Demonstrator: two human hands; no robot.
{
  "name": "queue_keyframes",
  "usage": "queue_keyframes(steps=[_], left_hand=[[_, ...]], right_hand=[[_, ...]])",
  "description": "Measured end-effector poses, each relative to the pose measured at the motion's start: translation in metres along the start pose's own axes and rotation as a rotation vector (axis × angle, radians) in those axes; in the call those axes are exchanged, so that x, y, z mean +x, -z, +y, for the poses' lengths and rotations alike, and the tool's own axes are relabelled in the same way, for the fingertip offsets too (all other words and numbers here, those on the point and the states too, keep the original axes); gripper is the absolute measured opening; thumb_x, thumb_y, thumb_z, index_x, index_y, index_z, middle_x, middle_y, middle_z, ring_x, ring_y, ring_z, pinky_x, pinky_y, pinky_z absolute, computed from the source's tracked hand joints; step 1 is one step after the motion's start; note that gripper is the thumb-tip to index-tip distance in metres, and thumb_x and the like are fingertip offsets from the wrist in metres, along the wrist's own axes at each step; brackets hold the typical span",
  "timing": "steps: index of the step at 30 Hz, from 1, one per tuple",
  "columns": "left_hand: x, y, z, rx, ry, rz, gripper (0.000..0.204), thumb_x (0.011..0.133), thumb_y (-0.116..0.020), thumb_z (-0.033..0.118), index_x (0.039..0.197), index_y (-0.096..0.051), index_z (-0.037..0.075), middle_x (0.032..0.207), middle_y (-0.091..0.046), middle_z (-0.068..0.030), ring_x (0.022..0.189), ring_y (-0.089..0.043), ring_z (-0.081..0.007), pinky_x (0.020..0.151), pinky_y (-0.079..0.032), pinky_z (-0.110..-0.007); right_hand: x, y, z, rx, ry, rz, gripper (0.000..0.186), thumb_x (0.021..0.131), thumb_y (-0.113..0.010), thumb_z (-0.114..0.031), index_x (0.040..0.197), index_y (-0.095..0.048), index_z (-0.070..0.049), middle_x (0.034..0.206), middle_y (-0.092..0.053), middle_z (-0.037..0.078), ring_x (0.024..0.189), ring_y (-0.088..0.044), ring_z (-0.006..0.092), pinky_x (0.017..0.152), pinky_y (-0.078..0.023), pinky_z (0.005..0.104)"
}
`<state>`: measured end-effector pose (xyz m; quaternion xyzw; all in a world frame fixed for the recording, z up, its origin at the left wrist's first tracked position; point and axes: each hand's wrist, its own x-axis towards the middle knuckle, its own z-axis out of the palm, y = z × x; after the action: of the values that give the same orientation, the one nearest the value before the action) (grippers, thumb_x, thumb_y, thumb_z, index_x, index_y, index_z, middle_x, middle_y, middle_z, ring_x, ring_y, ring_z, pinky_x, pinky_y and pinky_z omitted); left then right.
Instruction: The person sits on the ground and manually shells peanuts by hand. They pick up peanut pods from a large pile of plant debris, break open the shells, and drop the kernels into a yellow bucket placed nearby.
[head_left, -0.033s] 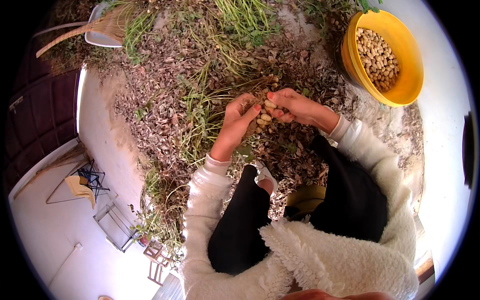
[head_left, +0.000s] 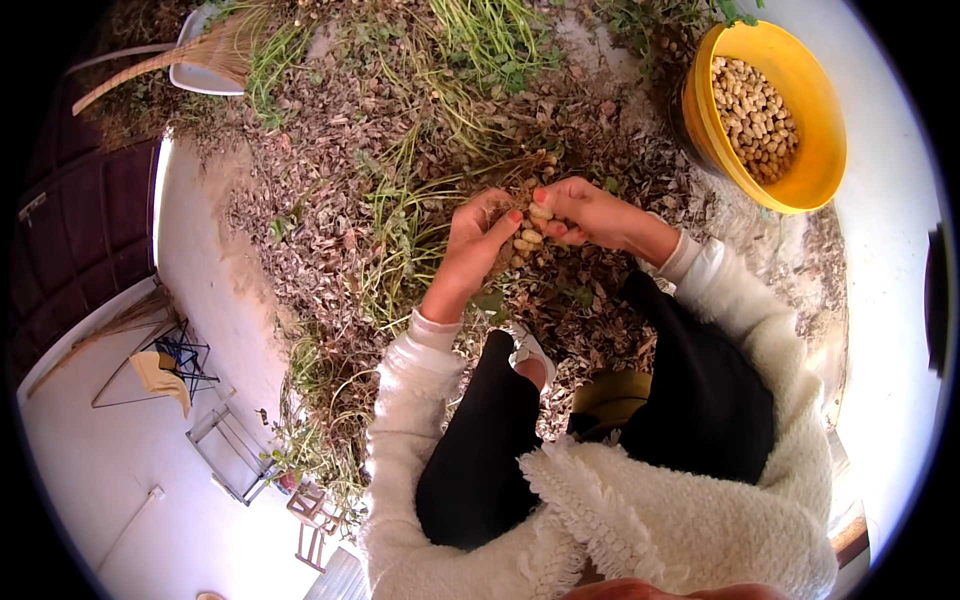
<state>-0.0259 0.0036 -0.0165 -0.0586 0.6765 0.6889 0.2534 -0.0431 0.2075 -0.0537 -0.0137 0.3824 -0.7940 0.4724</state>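
Between my two hands is a cluster of pale peanuts hanging from the roots of a peanut plant. My left hand is closed round the root end, thumb pressed along the pods. The green stems trail away to the left of that hand. Fingers and thumb of my right hand pinch a peanut at the right side of the cluster. Both hands are above the dry leaves, in front of my knees. Part of the roots is hidden behind my fingers.
A yellow bucket partly filled with peanuts stands at the far right by a white wall. Dry leaves and pulled green plants cover the ground. A straw broom lies over a white basin at far left.
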Motion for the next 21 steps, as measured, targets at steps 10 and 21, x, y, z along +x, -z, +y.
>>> queue_keyframes(steps=[10,21], left_hand=[[0.0,-0.008,0.007,0.336,-0.067,0.065,0.011,0.089,-0.062,0.008,0.091,-0.065,-0.002,0.078,-0.065,-0.0027,0.071,-0.057,-0.0057,0.062,-0.046,-0.023],[0.002,0.008,0.009,-0.12,0.064,0.129,0.017,0.09,-0.065,0.01,0.103,-0.064,-0.002,0.094,-0.068,-0.0052,0.081,-0.063,-0.0097,0.072,-0.051,-0.023]], right_hand=[[0.003,-0.002,0.001,-1.132,0.461,0.258,0.021,0.089,-0.065,-0.02,0.085,-0.059,0.0,0.069,-0.062,0.01,0.055,-0.059,0.0248,0.051,-0.046,0.0331],[-0.003,0.001,-0.012,-0.331,0.083,0.138,0.023,0.099,-0.045,-0.018,0.084,-0.057,-0.006,0.054,-0.045,-0.004,0.047,-0.039,0.0056,0.044,-0.029,0.0224]])
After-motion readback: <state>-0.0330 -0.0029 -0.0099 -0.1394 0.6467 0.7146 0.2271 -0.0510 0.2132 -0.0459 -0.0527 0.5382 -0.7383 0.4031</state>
